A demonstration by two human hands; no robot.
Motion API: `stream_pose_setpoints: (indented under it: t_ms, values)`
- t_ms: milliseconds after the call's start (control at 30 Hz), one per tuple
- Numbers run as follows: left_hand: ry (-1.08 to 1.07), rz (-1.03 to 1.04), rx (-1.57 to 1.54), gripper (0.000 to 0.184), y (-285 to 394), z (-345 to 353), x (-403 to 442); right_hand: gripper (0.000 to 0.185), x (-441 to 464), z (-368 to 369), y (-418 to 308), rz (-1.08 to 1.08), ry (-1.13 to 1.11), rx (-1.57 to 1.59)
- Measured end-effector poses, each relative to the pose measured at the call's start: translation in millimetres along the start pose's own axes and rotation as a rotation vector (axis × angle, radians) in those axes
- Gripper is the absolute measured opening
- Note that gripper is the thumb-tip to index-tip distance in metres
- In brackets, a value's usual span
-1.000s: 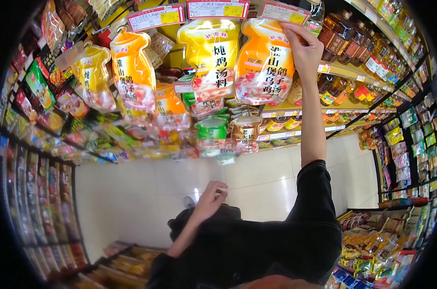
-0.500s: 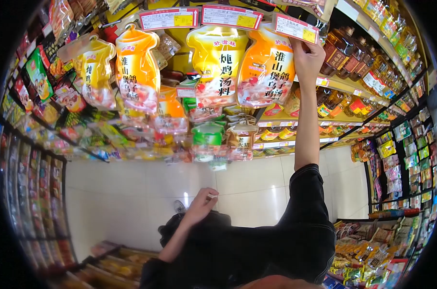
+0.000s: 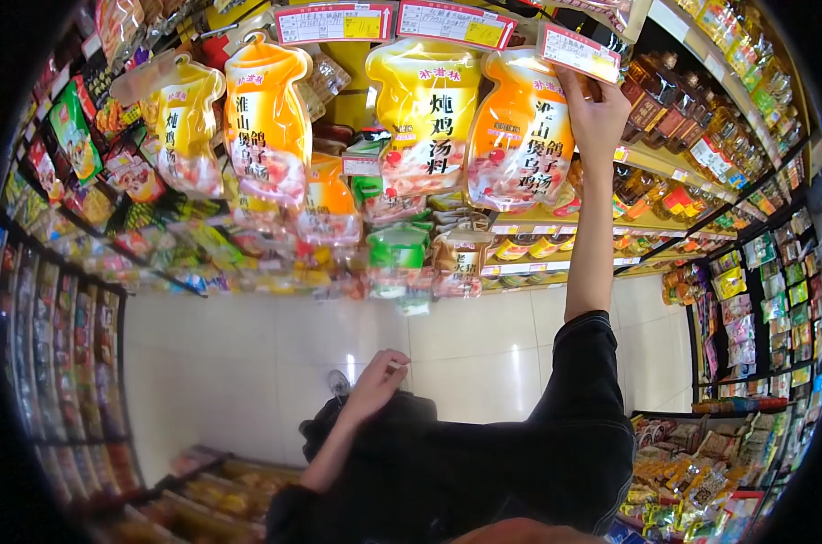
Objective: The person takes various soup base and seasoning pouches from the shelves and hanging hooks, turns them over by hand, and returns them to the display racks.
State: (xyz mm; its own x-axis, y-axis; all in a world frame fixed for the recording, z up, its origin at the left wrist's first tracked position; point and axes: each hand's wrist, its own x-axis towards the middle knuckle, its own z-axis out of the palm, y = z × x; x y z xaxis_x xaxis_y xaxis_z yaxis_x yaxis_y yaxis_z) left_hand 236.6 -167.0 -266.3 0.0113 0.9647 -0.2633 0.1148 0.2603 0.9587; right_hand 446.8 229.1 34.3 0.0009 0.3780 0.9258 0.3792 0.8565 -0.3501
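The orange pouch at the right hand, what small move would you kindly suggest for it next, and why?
I would probably slide the right hand slightly down the edge of the orange pouch, since the hand is at its upper corner, close beneath the overlapping price tag.

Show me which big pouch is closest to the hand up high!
The orange pouch at the right end of the big front ones, beside the right hand. Its yellow neighbour hangs farther left.
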Motion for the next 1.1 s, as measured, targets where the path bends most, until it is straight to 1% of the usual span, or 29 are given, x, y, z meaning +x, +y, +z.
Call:
stream_pose_setpoints:
  t_ms: [100, 200, 300, 400, 533, 667, 767, 867, 900, 967, 1000, 1033, 1067, 1100]
  values:
    - [-0.007, 0.027, 0.022, 0.022, -1, -1, 0, 0.033, 4, -6, -15, 0.049, -0.101, -0.215]
    - [-0.014, 0.027, 0.023, 0.02, -3, 0, 1, 0.033, 9, -2, -10, -0.092, -0.058, -0.227]
    - [-0.007, 0.083, 0.036, 0.019, -8, 2, 1, 0.033, 17, -3, -7, -0.29, 0.034, -0.544]
    - [-0.036, 0.072, 0.033, 0.018, -9, 3, -2, 0.034, 18, -7, 3, -0.089, -0.128, -0.3]
    - [-0.071, 0.1, 0.039, 0.017, -12, 5, -4, 0.031, 12, -13, 2, -0.049, -0.147, 0.017]
    - [-0.073, 0.096, 0.041, 0.016, -13, 10, -4, 0.03, -4, -25, -3, -0.08, -0.204, -0.139]
    - [-0.074, 0.09, 0.05, 0.016, -11, 11, -6, 0.029, -14, -30, -1, -0.099, -0.157, -0.151]
    - [-0.101, 0.045, 0.039, 0.014, -5, 11, -10, 0.028, -26, -35, -9, -0.205, -0.086, -0.148]
    - [-0.109, 0.02, 0.028, 0.014, -4, 11, -11, 0.027, -39, -40, -15, -0.098, -0.066, -0.158]
    - [-0.099, 0.012, 0.034, 0.015, -8, 11, -12, 0.027, -66, -48, -27, -0.012, 0.034, -0.161]
    - [-0.079, -0.005, 0.032, 0.016, -13, 10, -15, 0.032, -87, -51, -36, 0.028, 0.077, -0.127]
    - [-0.062, 0.034, 0.024, 0.017, -24, 9, -16, 0.033, -111, -49, -48, 0.208, 0.14, -0.126]
    - [-0.05, 0.008, -0.009, 0.016, -26, 8, -18, 0.034, -138, -50, -57, 0.285, 0.178, -0.035]
    - [-0.031, 0.016, -0.005, 0.015, -24, 5, -21, 0.034, -162, -46, -76, 0.328, 0.185, -0.016]
